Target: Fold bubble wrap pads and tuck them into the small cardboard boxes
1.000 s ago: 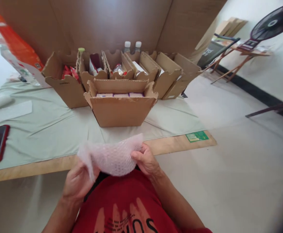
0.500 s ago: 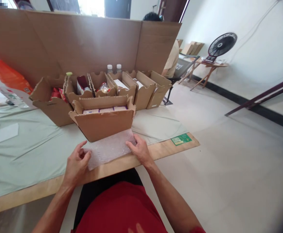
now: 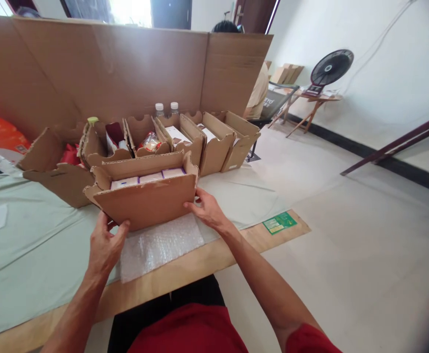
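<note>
My left hand (image 3: 106, 241) grips the lower left corner of an open cardboard box (image 3: 146, 198), fingers curled on its front wall. My right hand (image 3: 207, 209) holds the box's lower right corner. Inside the box lie three small white and purple cartons (image 3: 147, 177) in a row. A sheet of bubble wrap (image 3: 159, 245) lies flat on the table in front of the box, between my hands, and reaches over the green cloth (image 3: 34, 245) to the wooden table edge (image 3: 185, 274).
Behind stands a row of open cardboard trays (image 3: 203, 142) with red packets, two capped bottles (image 3: 165, 108) and papers. A tall cardboard screen (image 3: 126, 73) backs them. A person sits beyond it. A fan (image 3: 330, 66) stands at the right wall. A green label (image 3: 279, 222) marks the table corner.
The bubble wrap went from my hands down onto the table. Both hands then left it and took hold of the box's lower corners.
</note>
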Motion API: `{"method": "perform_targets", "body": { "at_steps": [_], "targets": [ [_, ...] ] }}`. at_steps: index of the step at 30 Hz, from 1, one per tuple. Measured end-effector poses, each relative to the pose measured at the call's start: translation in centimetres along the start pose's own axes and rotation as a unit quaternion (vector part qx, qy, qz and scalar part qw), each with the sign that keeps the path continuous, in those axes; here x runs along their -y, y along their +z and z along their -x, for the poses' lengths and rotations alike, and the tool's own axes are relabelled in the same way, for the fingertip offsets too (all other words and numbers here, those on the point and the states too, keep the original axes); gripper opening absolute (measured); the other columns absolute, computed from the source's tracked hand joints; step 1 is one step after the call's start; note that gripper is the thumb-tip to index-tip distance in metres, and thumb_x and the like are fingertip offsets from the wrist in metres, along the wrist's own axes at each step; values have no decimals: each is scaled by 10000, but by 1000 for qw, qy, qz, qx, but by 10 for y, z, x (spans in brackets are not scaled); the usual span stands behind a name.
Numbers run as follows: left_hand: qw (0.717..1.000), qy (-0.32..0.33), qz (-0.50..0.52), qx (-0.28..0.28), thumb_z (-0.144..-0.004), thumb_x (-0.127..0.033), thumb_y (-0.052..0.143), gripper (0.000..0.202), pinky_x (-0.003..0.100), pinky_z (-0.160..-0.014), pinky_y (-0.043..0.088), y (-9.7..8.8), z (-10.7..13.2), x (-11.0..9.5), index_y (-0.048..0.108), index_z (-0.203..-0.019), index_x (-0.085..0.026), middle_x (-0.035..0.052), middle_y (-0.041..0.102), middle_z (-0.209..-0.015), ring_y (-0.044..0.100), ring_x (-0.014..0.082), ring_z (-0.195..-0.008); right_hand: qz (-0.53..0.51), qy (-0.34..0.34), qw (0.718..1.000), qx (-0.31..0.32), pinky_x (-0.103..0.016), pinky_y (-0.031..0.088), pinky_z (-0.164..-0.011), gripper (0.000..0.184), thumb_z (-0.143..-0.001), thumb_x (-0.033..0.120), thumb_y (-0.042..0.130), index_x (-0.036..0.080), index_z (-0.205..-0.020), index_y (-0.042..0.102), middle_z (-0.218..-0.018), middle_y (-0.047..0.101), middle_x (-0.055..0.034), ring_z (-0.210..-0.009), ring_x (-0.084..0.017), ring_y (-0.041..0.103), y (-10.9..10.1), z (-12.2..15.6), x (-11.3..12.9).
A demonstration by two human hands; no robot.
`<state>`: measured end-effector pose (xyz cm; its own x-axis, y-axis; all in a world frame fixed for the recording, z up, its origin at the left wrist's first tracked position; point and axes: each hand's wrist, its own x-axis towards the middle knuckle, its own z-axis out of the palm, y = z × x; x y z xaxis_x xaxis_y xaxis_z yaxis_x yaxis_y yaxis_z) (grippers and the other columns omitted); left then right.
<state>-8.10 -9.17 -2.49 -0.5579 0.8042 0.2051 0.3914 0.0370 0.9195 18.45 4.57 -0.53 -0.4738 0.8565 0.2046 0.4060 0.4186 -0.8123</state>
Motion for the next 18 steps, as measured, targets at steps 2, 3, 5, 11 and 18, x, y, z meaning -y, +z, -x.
{"method": "perform_targets", "body": {
  "at_steps": [2,3,5,11,18],
  "targets": [
    [1000,7,-5,-25,-782,-431,706,467,366,-846,551,2,-3,3,581,-1181,-224,48,683,-1093,685,221,-919,0,-3,1000,2,-362,529,-857,435,-849,321,664,180,-1260,658,-1195,760,-88,-1019,-249,687,5,-13,-1],
    [1000,7,-7,-30,-782,-426,709,461,361,-847,551,2,-6,3,579,-1177,-228,42,679,-1087,684,218,-920,-6,-6,1000,3,-352,527,-843,442,-848,320,664,181,-1268,657,-1195,761,-85,-1015,-245,685,8,-18,-2],
    [1000,1,-13,-26,-781,-425,715,446,355,-846,559,-1,-13,4,577,-1162,-237,35,671,-1088,684,221,-949,-26,-13,1000,2,-338,529,-821,469,-854,337,663,178,-1294,648,-1211,758,-87,-1013,-239,688,15,-26,-5],
    [994,53,-91,-43,-827,-340,704,667,482,-1013,541,-22,5,6,478,-1449,-260,99,614,-1414,625,317,-1264,-51,5,997,-53,-379,563,-886,505,-870,321,644,183,-1355,615,-1321,723,-111,-1130,-258,690,13,-7,-23],
    [940,259,-206,85,-941,-202,609,315,502,-1083,510,-13,60,-12,702,-1238,-245,84,718,-1255,659,285,-1203,115,-116,987,-7,-453,503,-1049,257,-1009,237,551,197,-1215,700,-1297,729,-118,-1199,-263,666,41,53,14]
  ]
}}
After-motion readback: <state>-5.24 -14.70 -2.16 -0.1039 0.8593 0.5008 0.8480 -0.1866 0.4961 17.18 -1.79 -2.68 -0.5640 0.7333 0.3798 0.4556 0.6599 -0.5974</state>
